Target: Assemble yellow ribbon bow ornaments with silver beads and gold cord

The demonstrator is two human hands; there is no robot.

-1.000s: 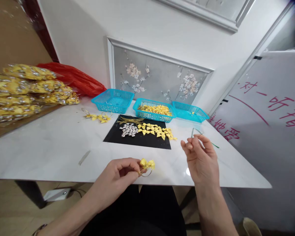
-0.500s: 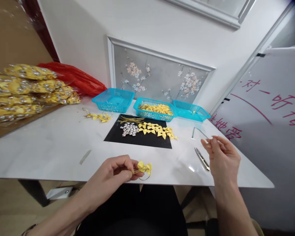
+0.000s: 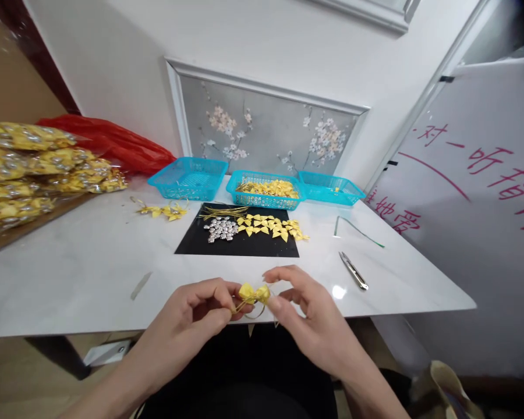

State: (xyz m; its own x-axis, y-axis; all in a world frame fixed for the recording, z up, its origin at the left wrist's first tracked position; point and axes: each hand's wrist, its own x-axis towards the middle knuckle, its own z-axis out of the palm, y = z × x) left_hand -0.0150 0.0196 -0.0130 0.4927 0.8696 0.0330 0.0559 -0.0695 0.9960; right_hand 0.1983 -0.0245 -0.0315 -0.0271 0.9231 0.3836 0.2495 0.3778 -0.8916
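A small yellow ribbon bow (image 3: 254,293) with thin gold cord (image 3: 241,306) hangs over the table's front edge. My left hand (image 3: 203,314) pinches the cord on the bow's left side, and a loop of the cord curves below it. At the bow's right edge is my right hand (image 3: 303,308), its thumb and forefinger apart around that edge; whether they touch it I cannot tell. A thin pale strand shows beneath the right fingers, and its ends are unclear.
A black mat (image 3: 236,247) bears silver beads (image 3: 221,230), yellow bows (image 3: 271,226) and gold cords (image 3: 222,212). Behind stand blue baskets (image 3: 266,201). Snips (image 3: 353,271) and a green strip (image 3: 360,231) lie right. Bagged yellow pieces (image 3: 35,163) are piled left.
My right hand has moved left from beside the green strip to the bow, and its fingers have spread. The left hand keeps its pinch on the cord. The view has shifted slightly.
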